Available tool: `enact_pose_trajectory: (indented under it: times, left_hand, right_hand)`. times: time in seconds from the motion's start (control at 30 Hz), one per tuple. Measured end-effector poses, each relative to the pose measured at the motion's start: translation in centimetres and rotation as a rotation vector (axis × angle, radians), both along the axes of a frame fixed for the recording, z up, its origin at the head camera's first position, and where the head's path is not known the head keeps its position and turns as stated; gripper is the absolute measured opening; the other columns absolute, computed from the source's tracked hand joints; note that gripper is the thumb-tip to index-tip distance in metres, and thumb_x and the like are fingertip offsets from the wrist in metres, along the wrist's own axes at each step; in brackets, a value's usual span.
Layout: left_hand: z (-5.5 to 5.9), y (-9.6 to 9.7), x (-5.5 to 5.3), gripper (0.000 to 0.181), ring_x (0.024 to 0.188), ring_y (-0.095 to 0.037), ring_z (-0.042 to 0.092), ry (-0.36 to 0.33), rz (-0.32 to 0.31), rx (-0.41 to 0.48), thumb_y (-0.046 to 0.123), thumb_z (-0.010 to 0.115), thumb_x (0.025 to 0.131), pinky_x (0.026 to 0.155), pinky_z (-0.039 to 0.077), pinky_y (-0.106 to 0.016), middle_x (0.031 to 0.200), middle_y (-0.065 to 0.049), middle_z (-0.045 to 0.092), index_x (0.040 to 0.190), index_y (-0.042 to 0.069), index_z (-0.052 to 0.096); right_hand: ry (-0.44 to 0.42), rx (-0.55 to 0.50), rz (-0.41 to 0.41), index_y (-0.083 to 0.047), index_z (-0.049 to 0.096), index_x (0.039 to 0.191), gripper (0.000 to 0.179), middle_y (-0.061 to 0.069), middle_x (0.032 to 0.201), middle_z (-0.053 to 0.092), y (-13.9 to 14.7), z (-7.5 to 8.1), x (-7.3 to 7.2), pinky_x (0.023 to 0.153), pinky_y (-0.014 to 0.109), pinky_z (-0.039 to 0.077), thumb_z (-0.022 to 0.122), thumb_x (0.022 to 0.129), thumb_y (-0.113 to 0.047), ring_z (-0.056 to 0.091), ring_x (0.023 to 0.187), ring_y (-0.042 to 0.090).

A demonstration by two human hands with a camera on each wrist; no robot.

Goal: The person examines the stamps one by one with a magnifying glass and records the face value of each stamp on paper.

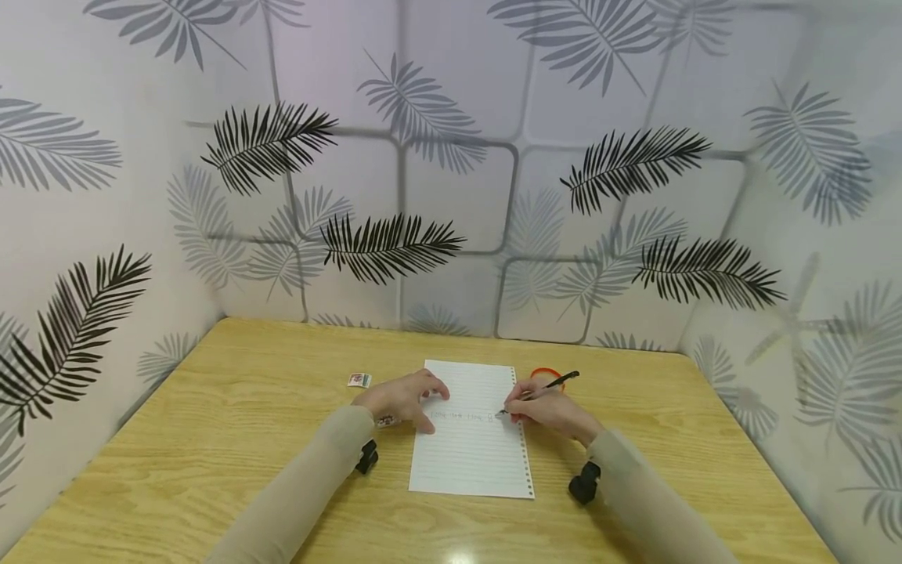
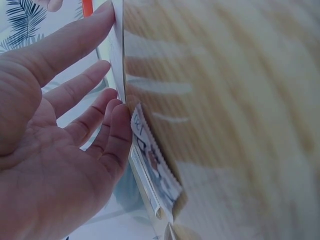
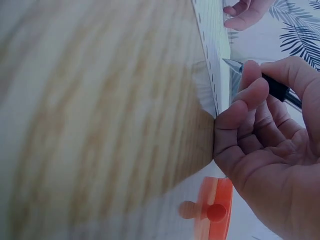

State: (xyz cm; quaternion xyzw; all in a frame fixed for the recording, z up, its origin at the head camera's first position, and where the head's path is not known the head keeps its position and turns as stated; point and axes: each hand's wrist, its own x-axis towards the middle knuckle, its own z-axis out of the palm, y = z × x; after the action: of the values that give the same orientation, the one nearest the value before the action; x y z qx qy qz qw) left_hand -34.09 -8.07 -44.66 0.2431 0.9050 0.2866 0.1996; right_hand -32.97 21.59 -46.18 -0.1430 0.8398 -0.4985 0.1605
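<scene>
A lined, hole-edged sheet of paper (image 1: 468, 462) lies on the wooden table with a row of handwriting across its middle. My left hand (image 1: 405, 398) rests at the sheet's left edge, thumb and fingers spread and slightly bent, fingertips touching it. At the right edge my right hand (image 1: 550, 409) pinches a black pen (image 1: 564, 378) between thumb and fingers. The pen's tip (image 3: 231, 64) is at the right end of the writing. Beside the left hand's little finger lies a small printed packet (image 2: 155, 170), partly covered by the hand in the head view.
Another small packet (image 1: 359, 380) lies beyond the left hand. An orange-rimmed round object (image 1: 544, 371), partly hidden by the right hand, stands behind it. Black cameras (image 1: 583, 484) are strapped at both wrists. A leaf-patterned wall (image 1: 458, 196) borders the table's (image 1: 211, 439) far edge.
</scene>
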Motion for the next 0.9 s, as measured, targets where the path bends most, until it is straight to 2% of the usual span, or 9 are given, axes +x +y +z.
enact_pose_trajectory:
  times: [0.23,0.67,0.9]
  left_hand:
    - [0.01,-0.06,-0.03,0.051,0.124,-0.026,0.046,-0.003,-0.003,0.004,0.013,0.083,0.078,0.105,0.040,-0.047,0.141,-0.006,0.044,0.124,0.020,0.062]
    - [0.17,-0.11,-0.05,0.054,0.123,-0.027,0.047,0.003,-0.021,0.023,0.011,0.083,0.078,0.104,0.040,-0.047,0.137,-0.006,0.048,0.126,0.018,0.061]
    - [0.30,-0.15,0.08,0.053,0.123,-0.027,0.047,0.002,-0.022,0.011,0.011,0.082,0.079,0.104,0.040,-0.047,0.136,-0.006,0.048,0.127,0.017,0.060]
  right_hand:
    - [0.009,0.008,0.031,0.002,0.066,0.095,0.016,0.003,0.079,0.068,-0.03,0.03,-0.06,0.065,0.023,0.047,0.068,0.091,-0.014,0.058,0.072,0.013]
    - [0.020,0.030,0.020,-0.002,0.067,0.092,0.011,0.003,0.078,0.069,0.05,0.22,-0.11,0.063,0.024,0.048,0.067,0.091,-0.013,0.059,0.070,0.013]
    - [0.012,0.027,0.043,0.000,0.068,0.091,0.012,0.003,0.076,0.068,-0.01,0.07,-0.22,0.060,0.023,0.045,0.068,0.091,-0.012,0.056,0.067,0.013]
